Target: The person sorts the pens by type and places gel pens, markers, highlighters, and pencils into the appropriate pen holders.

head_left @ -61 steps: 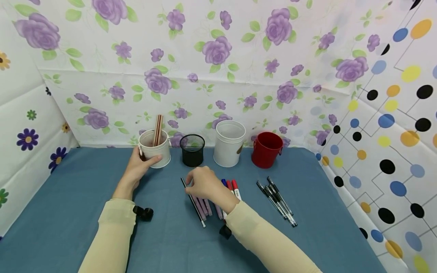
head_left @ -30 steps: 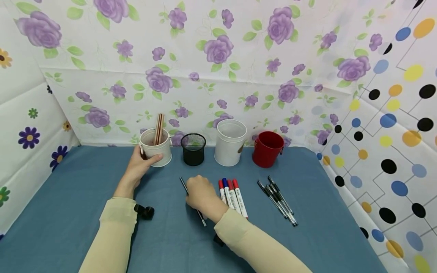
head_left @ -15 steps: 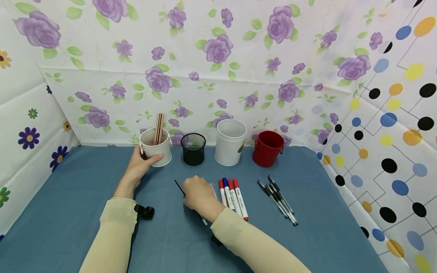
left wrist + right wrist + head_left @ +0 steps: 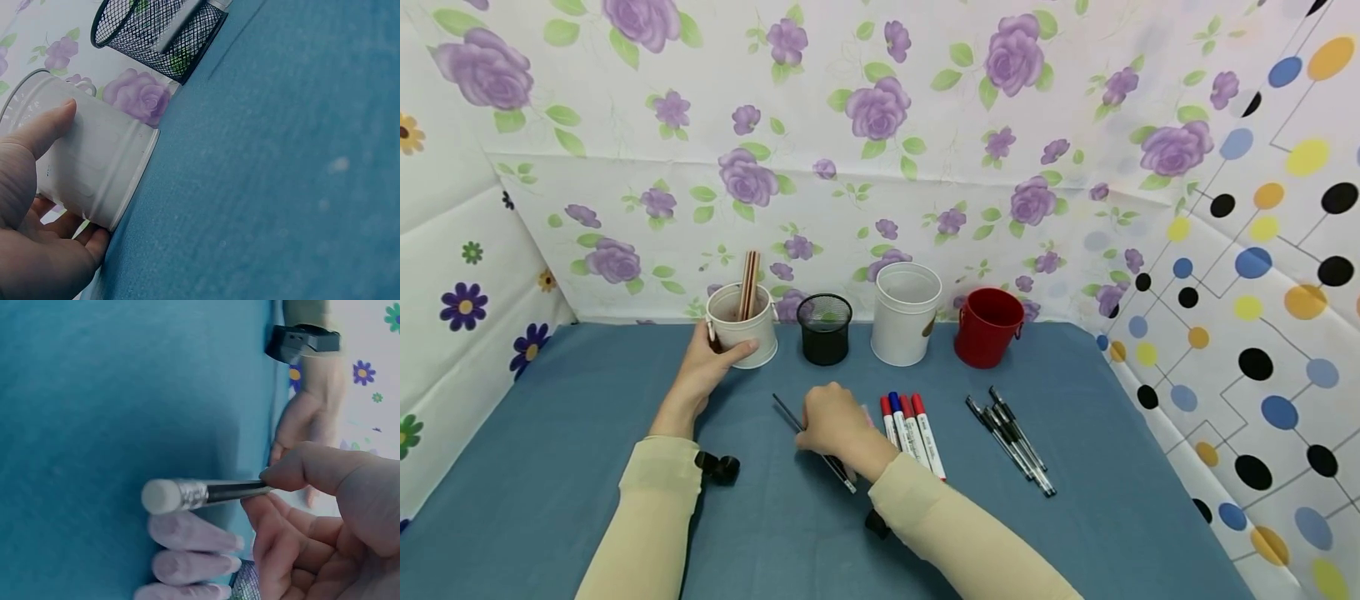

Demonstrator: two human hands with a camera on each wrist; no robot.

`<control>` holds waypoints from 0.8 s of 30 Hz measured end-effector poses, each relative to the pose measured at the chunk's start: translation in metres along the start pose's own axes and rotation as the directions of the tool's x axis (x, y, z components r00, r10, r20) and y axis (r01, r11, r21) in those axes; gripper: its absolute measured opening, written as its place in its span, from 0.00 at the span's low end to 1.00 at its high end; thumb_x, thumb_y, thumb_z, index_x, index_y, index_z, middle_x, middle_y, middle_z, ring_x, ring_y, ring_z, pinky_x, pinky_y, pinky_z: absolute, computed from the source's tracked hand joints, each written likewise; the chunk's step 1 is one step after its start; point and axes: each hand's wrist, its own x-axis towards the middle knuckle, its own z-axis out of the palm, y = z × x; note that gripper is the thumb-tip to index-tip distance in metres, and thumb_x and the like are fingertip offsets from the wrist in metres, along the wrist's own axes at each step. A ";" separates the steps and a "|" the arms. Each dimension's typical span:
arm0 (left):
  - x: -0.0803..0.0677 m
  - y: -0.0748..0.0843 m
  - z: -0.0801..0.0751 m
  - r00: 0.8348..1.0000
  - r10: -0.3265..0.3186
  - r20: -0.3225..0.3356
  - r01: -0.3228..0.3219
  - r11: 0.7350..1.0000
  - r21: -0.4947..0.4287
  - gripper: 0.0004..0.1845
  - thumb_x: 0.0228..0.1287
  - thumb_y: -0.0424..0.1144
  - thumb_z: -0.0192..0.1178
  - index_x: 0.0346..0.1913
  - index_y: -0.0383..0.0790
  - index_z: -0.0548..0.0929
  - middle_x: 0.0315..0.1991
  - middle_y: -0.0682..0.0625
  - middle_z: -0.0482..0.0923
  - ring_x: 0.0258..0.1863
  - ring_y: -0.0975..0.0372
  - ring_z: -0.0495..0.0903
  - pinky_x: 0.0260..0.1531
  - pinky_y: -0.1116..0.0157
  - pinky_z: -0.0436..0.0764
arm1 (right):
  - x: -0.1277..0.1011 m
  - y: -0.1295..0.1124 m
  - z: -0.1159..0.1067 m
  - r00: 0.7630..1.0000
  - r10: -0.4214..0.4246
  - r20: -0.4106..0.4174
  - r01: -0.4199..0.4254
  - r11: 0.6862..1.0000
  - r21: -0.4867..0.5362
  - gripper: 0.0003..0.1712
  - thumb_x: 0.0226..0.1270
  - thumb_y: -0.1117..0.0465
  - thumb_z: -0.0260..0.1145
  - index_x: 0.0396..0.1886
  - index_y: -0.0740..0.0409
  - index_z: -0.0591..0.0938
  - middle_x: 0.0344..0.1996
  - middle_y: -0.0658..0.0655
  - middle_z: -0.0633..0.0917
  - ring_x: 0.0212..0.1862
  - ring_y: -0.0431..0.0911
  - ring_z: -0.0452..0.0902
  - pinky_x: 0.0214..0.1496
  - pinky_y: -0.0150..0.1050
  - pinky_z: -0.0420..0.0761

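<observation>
My left hand (image 4: 702,371) grips a small white bucket (image 4: 754,337) at the back left, thumb across its front. Striped wooden sticks (image 4: 749,287), perhaps pencils, stand in that bucket. Lower down on the cloth, my right hand (image 4: 838,427) pinches a black pencil (image 4: 786,409) between thumb and fingertips. The right wrist view shows the pencil's white eraser (image 4: 160,496) pointing at the camera. Several pale purple pens (image 4: 194,567) lie beside it, mostly hidden under my hand in the head view.
Right of the small bucket stand a black mesh cup (image 4: 824,337), a taller white bucket (image 4: 904,325) and a red bucket (image 4: 988,327). Several red- and blue-capped markers (image 4: 917,433) and several clear black pens (image 4: 1011,442) lie on the blue cloth (image 4: 760,533).
My right hand has come down and taken hold of the black pencil, whose far end has swung left. My left hand stays on the small white bucket.
</observation>
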 end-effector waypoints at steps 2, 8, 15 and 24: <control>-0.001 0.002 0.000 1.000 0.000 0.001 0.000 1.000 -0.002 0.52 0.74 0.39 0.69 0.85 0.34 0.42 0.83 0.31 0.48 0.82 0.39 0.53 0.79 0.41 0.58 | 0.001 0.001 -0.005 1.000 0.000 -0.004 0.001 0.999 0.049 0.18 0.59 0.56 0.82 0.16 0.49 0.82 0.17 0.47 0.79 0.22 0.42 0.75 0.23 0.36 0.75; 0.010 -0.018 -0.002 1.000 0.008 -0.010 -0.008 1.000 0.002 0.53 0.74 0.42 0.69 0.86 0.40 0.41 0.84 0.34 0.48 0.83 0.41 0.53 0.80 0.42 0.57 | 0.006 0.009 -0.015 0.999 -0.025 -0.034 0.029 0.990 0.135 0.13 0.60 0.57 0.81 0.21 0.48 0.84 0.19 0.45 0.81 0.25 0.40 0.76 0.26 0.33 0.75; 0.014 -0.028 -0.004 1.000 0.018 -0.025 -0.017 1.000 0.023 0.55 0.72 0.49 0.71 0.86 0.41 0.42 0.84 0.36 0.50 0.82 0.42 0.55 0.79 0.42 0.59 | 0.010 0.014 -0.028 0.995 -0.077 -0.070 0.094 0.957 0.276 0.04 0.65 0.59 0.78 0.33 0.52 0.89 0.18 0.44 0.83 0.23 0.36 0.78 0.27 0.30 0.79; 0.009 -0.012 0.000 1.000 -0.006 -0.018 0.006 1.000 0.001 0.53 0.73 0.41 0.69 0.86 0.38 0.42 0.84 0.33 0.48 0.82 0.41 0.53 0.80 0.41 0.57 | 0.016 0.017 -0.045 0.978 -0.076 -0.192 0.141 0.927 0.348 0.02 0.69 0.62 0.74 0.39 0.52 0.88 0.27 0.45 0.87 0.27 0.36 0.80 0.34 0.32 0.81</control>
